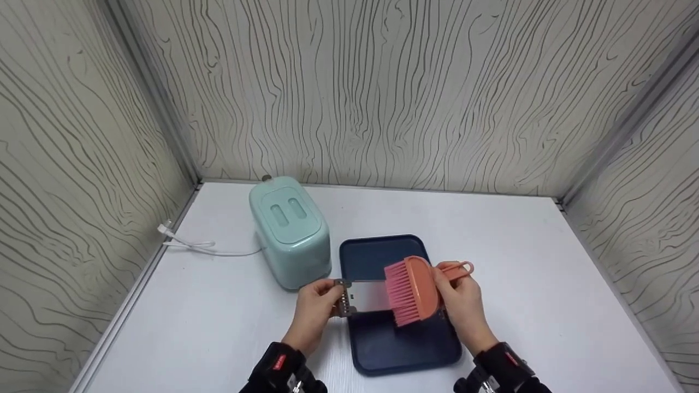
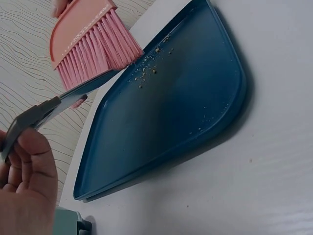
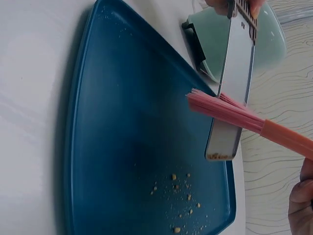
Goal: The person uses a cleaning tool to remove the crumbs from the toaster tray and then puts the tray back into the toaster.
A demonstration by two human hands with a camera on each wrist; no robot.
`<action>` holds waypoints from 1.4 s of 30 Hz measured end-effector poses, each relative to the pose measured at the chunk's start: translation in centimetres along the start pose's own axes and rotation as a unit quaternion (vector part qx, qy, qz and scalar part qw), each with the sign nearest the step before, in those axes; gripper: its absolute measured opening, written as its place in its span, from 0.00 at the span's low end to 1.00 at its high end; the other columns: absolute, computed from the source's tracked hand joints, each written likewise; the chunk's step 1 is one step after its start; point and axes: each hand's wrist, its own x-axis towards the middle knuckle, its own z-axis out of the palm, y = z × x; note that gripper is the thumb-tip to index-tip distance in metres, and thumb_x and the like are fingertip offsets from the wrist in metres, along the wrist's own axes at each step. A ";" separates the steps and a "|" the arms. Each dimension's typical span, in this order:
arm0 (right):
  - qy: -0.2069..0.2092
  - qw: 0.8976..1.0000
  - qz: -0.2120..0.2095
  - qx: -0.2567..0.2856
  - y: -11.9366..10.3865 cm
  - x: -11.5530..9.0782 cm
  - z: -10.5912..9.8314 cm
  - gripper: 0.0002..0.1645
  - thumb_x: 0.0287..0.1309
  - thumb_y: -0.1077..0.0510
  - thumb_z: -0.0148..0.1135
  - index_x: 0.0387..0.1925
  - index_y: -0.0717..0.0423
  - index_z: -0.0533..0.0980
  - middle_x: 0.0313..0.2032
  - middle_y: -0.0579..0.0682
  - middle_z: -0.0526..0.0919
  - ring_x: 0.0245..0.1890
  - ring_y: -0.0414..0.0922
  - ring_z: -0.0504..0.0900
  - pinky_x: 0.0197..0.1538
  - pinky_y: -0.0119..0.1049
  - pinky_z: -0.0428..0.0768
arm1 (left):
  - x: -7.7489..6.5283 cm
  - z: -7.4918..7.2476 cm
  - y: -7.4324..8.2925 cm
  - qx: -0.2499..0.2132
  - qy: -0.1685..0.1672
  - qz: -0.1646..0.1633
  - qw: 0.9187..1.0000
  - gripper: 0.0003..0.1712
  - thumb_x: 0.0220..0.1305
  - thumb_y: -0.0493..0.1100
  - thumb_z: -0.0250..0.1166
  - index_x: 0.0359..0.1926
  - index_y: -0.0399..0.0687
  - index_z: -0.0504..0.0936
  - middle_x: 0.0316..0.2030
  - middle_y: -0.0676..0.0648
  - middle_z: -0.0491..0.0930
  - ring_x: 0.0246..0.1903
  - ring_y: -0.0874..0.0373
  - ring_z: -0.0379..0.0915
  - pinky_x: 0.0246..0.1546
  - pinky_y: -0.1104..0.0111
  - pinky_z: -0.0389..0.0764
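Note:
My left hand [image 1: 314,311] pinches the dark slotted end of a flat metal crumb tray [image 1: 368,297], holding it above a dark blue serving tray [image 1: 382,349]. In my right hand [image 1: 463,305] is the handle of an orange brush [image 1: 421,286] with pink bristles. Those bristles [image 2: 98,46] lie against the crumb tray, around its edge. Brown crumbs [image 3: 220,156] line the crumb tray's far end in the right wrist view. More crumbs [image 3: 177,229] are scattered on the blue tray, mostly toward one side.
A mint-green toaster [image 1: 295,240] stands on the white table [image 1: 519,262], left of and behind the blue tray. Its white cord [image 1: 218,252] runs leftward to a plug near the table's left edge. Patterned wall panels [image 1: 355,93] enclose the back and sides.

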 end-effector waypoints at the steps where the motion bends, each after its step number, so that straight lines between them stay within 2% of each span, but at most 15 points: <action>1: 0.005 1.000 -0.002 -0.009 0.1 0.1 -0.2 0.20 0.71 0.49 0.62 0.51 0.61 0.78 0.42 0.55 0.84 0.37 0.38 0.81 0.38 0.29 0.80 | 0.0 0.0 0.0 0.002 0.001 0.000 1.000 0.12 0.67 0.34 0.62 0.45 0.27 0.83 0.29 0.48 0.79 0.26 0.60 0.77 0.28 0.68 0.84; 9: 0.032 0.998 -0.018 -0.042 1.4 0.5 -1.3 0.16 0.72 0.52 0.62 0.48 0.61 0.78 0.25 0.50 0.76 0.20 0.39 0.72 0.24 0.30 0.73 | 0.0 -0.2 0.2 0.007 0.011 0.002 1.000 0.12 0.67 0.35 0.62 0.46 0.28 0.83 0.31 0.47 0.80 0.26 0.60 0.78 0.28 0.69 0.84; 19: 0.027 0.998 -0.018 -0.044 1.6 0.7 -1.6 0.17 0.72 0.50 0.61 0.49 0.61 0.78 0.27 0.51 0.77 0.21 0.39 0.73 0.25 0.30 0.74 | 0.1 -0.1 0.0 0.005 0.017 0.000 1.000 0.13 0.68 0.35 0.63 0.47 0.27 0.82 0.33 0.45 0.81 0.28 0.59 0.78 0.29 0.68 0.84; 29: 0.035 0.999 0.003 -0.039 1.7 0.6 -2.3 0.20 0.73 0.48 0.59 0.50 0.62 0.78 0.26 0.50 0.77 0.20 0.39 0.72 0.24 0.30 0.73 | 0.1 -0.1 0.3 0.010 0.032 0.005 0.999 0.14 0.65 0.34 0.64 0.48 0.27 0.82 0.33 0.45 0.82 0.27 0.59 0.79 0.29 0.67 0.85; 42: 0.038 0.998 0.034 0.022 1.6 0.8 -2.6 0.21 0.72 0.46 0.60 0.53 0.59 0.76 0.30 0.51 0.79 0.21 0.38 0.73 0.24 0.32 0.74 | -0.1 -0.1 0.5 0.014 0.034 0.008 0.999 0.13 0.65 0.34 0.63 0.46 0.27 0.83 0.33 0.46 0.82 0.26 0.60 0.77 0.27 0.69 0.83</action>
